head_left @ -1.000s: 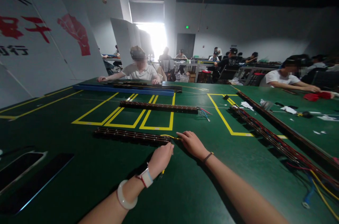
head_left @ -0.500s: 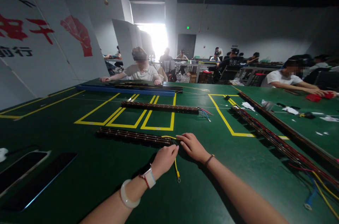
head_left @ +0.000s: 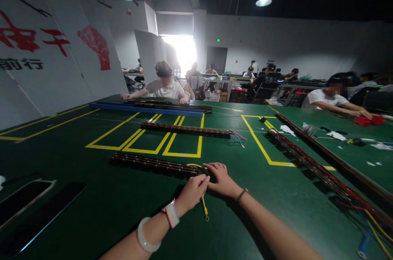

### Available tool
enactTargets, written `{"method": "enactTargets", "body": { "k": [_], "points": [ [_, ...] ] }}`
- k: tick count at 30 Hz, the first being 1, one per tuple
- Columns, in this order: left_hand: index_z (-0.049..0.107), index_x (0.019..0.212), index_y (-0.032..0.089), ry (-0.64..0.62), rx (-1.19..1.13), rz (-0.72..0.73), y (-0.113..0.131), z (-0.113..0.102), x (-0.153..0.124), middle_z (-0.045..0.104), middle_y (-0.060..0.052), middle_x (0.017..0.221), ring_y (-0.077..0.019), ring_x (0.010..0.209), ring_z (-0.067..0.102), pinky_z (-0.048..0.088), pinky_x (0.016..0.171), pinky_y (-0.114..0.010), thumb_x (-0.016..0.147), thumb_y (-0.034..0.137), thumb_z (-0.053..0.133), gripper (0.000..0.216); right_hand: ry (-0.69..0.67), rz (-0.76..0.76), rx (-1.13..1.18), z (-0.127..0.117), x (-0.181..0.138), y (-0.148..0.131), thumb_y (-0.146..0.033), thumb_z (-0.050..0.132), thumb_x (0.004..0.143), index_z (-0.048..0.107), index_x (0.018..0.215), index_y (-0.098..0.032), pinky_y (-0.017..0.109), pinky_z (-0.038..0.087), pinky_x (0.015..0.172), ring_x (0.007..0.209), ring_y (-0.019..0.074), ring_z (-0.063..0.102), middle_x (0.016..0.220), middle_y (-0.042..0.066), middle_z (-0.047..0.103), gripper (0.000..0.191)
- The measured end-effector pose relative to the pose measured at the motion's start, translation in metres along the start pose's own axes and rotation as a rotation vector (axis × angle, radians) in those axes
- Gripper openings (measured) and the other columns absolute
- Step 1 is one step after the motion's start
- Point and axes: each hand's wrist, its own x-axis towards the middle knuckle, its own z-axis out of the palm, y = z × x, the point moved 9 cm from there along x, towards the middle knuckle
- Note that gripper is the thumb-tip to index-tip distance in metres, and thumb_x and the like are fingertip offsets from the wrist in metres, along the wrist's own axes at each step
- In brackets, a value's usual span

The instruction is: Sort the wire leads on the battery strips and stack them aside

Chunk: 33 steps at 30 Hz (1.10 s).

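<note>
A dark strip with copper-coloured lines (head_left: 153,163) lies on the green table in front of me. At its right end a yellow cable (head_left: 205,206) loops out through my hands, and its ring terminal hangs down toward me. My left hand (head_left: 193,190), with a watch and a pale bangle at the wrist, is closed in a pinch on the cable. My right hand (head_left: 223,179) has its curved fingers closed over the cable's loop, its thumb by the left fingertips. Something dark between the hands is partly hidden.
A second strip (head_left: 187,130) lies beyond, with red and blue wires. Longer wired bundles (head_left: 313,161) run along the right. Two flat dark phone-like slabs (head_left: 46,217) lie at left. A co-worker (head_left: 167,84) sits across the table behind a blue rail (head_left: 147,108); another person (head_left: 331,96) sits at right.
My right hand has curled its fingers more and drawn closer to the left. The left hand has shifted slightly right, so the fingertips now meet. The whole view has tilted slightly upward.
</note>
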Motion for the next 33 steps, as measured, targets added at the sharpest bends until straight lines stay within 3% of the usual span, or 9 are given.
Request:
{"method": "enactTargets", "body": {
  "k": [10, 17, 22, 27, 30, 33],
  "points": [
    [0.045, 0.063, 0.020, -0.011, -0.011, 0.010, -0.002, 0.002, -0.001, 0.044, 0.005, 0.050, -0.0078, 0.038, 0.038, 0.027, 0.039, -0.020, 0.088, 0.053, 0.040, 0.041, -0.010, 0.108, 0.044, 0.009, 0.003, 0.005, -0.036, 0.063, 0.074, 0.050, 0.131, -0.022, 0.040, 0.026, 0.102, 0.118, 0.0243, 0.042, 0.124, 0.009, 0.055, 0.060],
    [0.044, 0.063, 0.019, -0.060, -0.053, 0.019, -0.003, 0.008, 0.000, 0.046, 0.005, 0.049, -0.0062, 0.036, 0.039, 0.030, 0.038, -0.018, 0.088, 0.053, 0.039, 0.043, -0.021, 0.243, 0.060, -0.001, 0.008, 0.011, -0.026, 0.062, 0.074, 0.065, 0.112, -0.022, 0.035, 0.032, 0.093, 0.101, 0.0218, 0.054, 0.105, 0.006, 0.065, 0.039],
    [0.044, 0.066, 0.018, -0.167, -0.224, -0.075, -0.009, 0.019, 0.000, 0.050, 0.004, 0.051, -0.0056, 0.034, 0.041, 0.028, 0.036, -0.017, 0.087, 0.055, 0.039, 0.043, -0.081, 0.179, 0.119, -0.007, 0.013, 0.014, -0.026, 0.060, 0.079, 0.072, 0.099, -0.018, 0.027, 0.041, 0.079, 0.088, 0.0186, 0.060, 0.094, 0.007, 0.069, 0.025],
    [0.051, 0.079, 0.014, -0.320, -0.423, -0.178, -0.015, 0.034, -0.004, 0.059, -0.001, 0.059, -0.0099, 0.042, 0.054, 0.040, 0.044, -0.021, 0.087, 0.055, 0.039, 0.043, -0.017, 0.114, 0.135, -0.009, 0.012, 0.012, -0.021, 0.058, 0.082, 0.072, 0.094, -0.017, 0.024, 0.045, 0.075, 0.083, 0.0164, 0.061, 0.089, 0.006, 0.069, 0.019],
    [0.050, 0.092, 0.014, -0.294, -0.570, -0.247, -0.020, 0.034, -0.004, 0.064, -0.005, 0.071, -0.0137, 0.053, 0.062, 0.047, 0.053, -0.026, 0.088, 0.051, 0.041, 0.038, 0.017, 0.079, 0.047, -0.014, 0.009, 0.003, -0.016, 0.054, 0.085, 0.070, 0.096, -0.018, 0.022, 0.045, 0.073, 0.082, 0.0146, 0.061, 0.091, 0.005, 0.067, 0.020],
    [0.046, 0.102, 0.014, -0.250, -0.701, -0.301, -0.023, 0.034, -0.004, 0.067, -0.009, 0.087, -0.0153, 0.061, 0.066, 0.049, 0.060, -0.028, 0.090, 0.047, 0.042, 0.035, -0.016, 0.014, -0.198, -0.018, 0.006, -0.014, -0.021, 0.056, 0.087, 0.068, 0.101, -0.019, 0.025, 0.044, 0.071, 0.081, 0.0166, 0.060, 0.092, 0.007, 0.065, 0.019]
  ]
}}
